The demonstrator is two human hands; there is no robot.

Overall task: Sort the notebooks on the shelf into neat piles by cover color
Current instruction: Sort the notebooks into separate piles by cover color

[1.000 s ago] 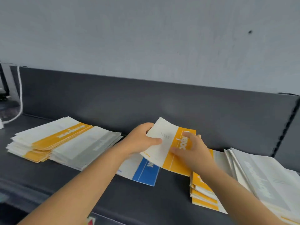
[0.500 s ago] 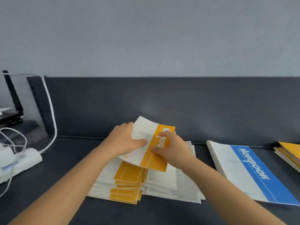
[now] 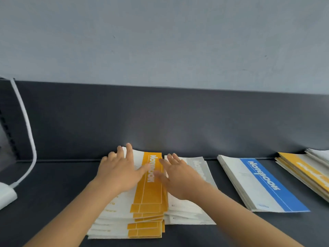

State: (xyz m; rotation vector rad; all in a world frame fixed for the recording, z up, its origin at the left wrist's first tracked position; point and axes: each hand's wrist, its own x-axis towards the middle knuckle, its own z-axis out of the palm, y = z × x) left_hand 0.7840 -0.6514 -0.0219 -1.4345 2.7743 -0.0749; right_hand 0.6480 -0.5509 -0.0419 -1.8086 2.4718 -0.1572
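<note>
Two bare arms reach in from the bottom, over the dark shelf. Closest to the front is the yellow pile. Its notebooks lie flat, but the front edges do not line up; they stick out like little steps.

The top notebook lies flat on the yellow pile. The left hand rests on its white part with the fingers straight and spread. It holds nothing. The right hand is flat and open too. Its thumb lies on the yellow stripe, and its palm lies over the grey pile, which touches the right side of the yellow pile.

Further right of the yellow pile, and apart from it, is the blue pile. Past that, at the edge, sits another pile with a yellow cover and some white sheets on it.

Left of the yellow pile, well apart, is a white box with a white cable going up.

Behind the yellow pile stands the dark back panel. Above that is a pale wall.
</note>
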